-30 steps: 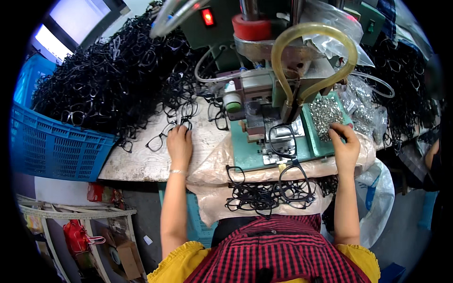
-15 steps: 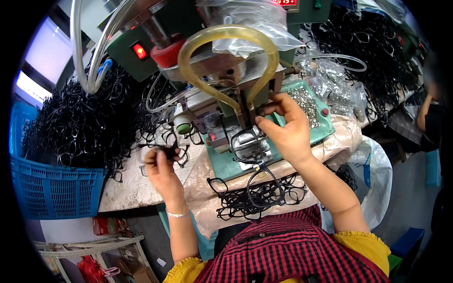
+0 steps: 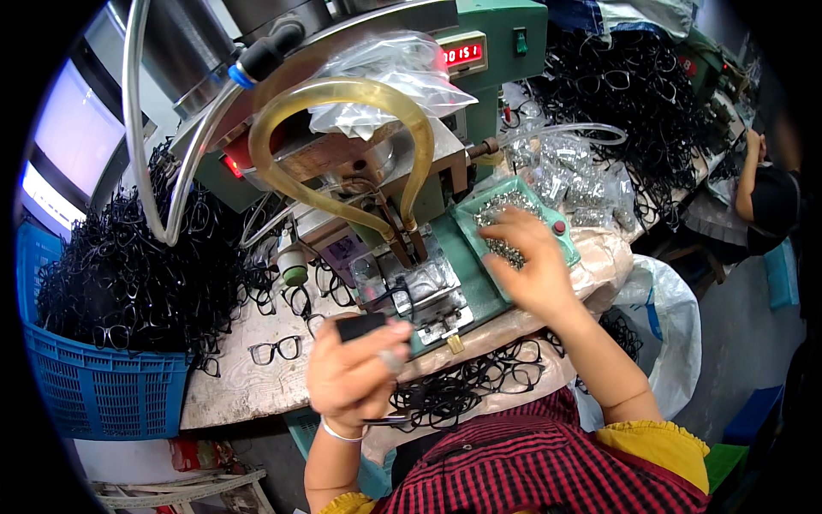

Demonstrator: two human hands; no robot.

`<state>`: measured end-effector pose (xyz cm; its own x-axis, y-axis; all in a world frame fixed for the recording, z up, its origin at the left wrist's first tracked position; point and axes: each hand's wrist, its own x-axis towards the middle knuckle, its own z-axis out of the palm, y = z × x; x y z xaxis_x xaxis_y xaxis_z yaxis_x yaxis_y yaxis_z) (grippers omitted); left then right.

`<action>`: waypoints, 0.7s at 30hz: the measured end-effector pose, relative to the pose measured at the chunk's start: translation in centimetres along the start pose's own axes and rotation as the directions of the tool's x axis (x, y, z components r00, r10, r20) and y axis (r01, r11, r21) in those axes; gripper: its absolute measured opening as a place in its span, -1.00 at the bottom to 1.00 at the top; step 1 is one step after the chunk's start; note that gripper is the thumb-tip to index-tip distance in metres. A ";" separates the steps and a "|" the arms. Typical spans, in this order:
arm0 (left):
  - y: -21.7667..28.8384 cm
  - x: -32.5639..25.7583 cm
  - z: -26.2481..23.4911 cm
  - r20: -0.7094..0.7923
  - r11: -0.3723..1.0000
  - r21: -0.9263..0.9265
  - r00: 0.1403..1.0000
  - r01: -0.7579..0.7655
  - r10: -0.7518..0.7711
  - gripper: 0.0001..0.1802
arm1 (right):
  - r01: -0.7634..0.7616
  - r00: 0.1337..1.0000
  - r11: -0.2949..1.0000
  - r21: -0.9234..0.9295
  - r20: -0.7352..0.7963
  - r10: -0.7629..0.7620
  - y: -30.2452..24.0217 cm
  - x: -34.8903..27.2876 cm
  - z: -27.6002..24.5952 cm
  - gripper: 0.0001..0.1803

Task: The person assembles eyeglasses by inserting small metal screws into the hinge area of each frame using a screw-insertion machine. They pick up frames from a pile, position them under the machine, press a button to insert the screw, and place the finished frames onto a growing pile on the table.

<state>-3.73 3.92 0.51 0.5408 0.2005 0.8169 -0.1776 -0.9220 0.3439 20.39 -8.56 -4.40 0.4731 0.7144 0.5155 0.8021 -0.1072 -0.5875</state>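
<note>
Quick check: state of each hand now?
Left hand: closed, holding a black plastic eyeglass frame.
Right hand: open, fingers over the green tray of small metal parts.

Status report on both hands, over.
Left hand gripping black eyeglass frame. Right hand open over green tray of small metal parts. Nothing between hands and machine.

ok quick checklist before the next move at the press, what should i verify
1. Left hand has a firm hold on the black frame piece: ok, thumb and fingers close on it.
2. Right hand is clear of the press jig: ok, it reaches into the green tray of small metal parts.
3. Right hand has picked up a part: cannot tell, fingertips blurred.
4. Jig free for loading: cannot tell, clutter there.
5. Frames in the lap lie within reach: ok.
</note>
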 end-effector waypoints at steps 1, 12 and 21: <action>0.1 0.7 0.7 0.062 0.997 -0.031 0.996 -0.065 0.067 -0.80 | -0.090 0.995 0.980 -0.178 -0.052 0.081 2.2 -0.3 0.3 -0.69; 0.1 1.2 2.4 0.259 0.998 -0.007 0.964 -0.060 0.059 -0.78 | -0.263 0.959 0.959 -0.106 -0.139 0.248 7.4 0.2 1.4 -0.93; 0.2 -2.6 1.7 0.160 0.977 0.203 0.987 -0.066 0.034 -0.69 | 0.040 0.994 0.971 -0.237 -0.087 -0.062 7.8 1.7 3.4 -0.85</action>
<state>-3.78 2.60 -2.35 0.6591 0.1136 0.7434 -0.0425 -0.9813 0.1876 26.21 -5.88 -10.23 0.4525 0.6568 0.6032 0.8837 -0.2393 -0.4023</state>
